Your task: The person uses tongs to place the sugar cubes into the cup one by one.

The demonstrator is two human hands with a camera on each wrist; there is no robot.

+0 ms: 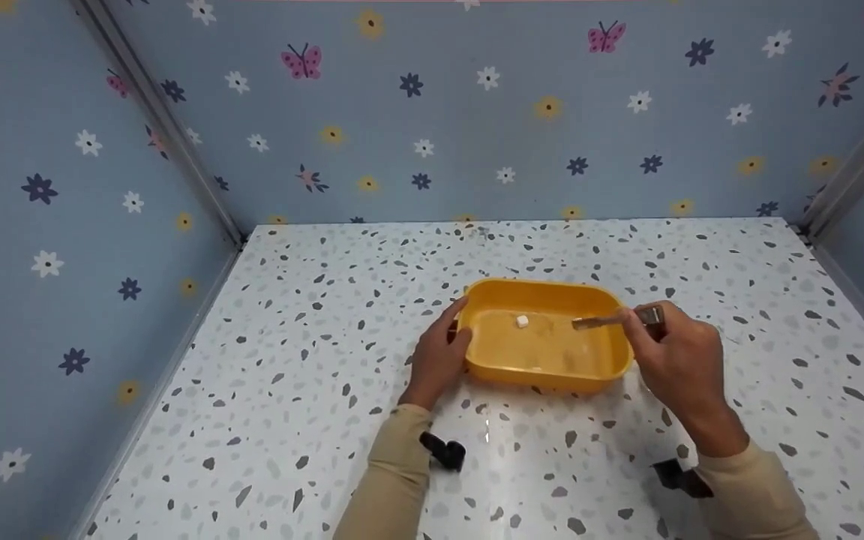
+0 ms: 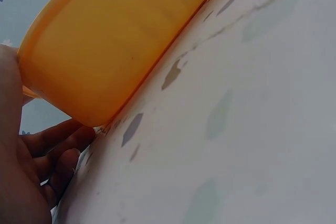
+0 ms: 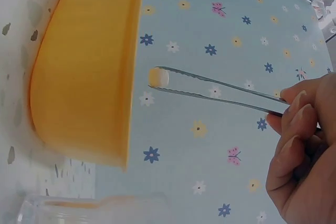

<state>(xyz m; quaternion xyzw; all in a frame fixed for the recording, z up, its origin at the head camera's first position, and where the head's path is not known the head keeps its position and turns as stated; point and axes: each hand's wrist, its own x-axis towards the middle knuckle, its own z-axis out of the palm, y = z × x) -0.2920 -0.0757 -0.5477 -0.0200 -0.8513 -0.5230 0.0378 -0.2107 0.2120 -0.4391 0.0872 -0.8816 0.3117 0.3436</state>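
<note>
A yellow plastic tub [image 1: 544, 379] stands on the speckled tabletop. My left hand [image 1: 438, 358] holds its left end, thumb at the rim; the left wrist view shows fingers [image 2: 63, 142] bent beside the outer wall. To the right, my right hand [image 1: 679, 360] pinches metal tweezers [image 3: 226, 100] that reach over the tub. Between their tips is a small white cube [image 3: 159, 77], half yellow-looking, in the right wrist view. From the head, a white cube [image 1: 522, 321] shows against the tub's inside; whether it is that same one, I cannot tell.
A clear plastic container [image 3: 94, 211] lies near the tub, partly cut off in the right wrist view. Flower-patterned panels [image 1: 477, 112] rise behind and at both sides of the tabletop [image 1: 312, 337]. Black wrist mounts [image 1: 445, 452] sit on both forearms.
</note>
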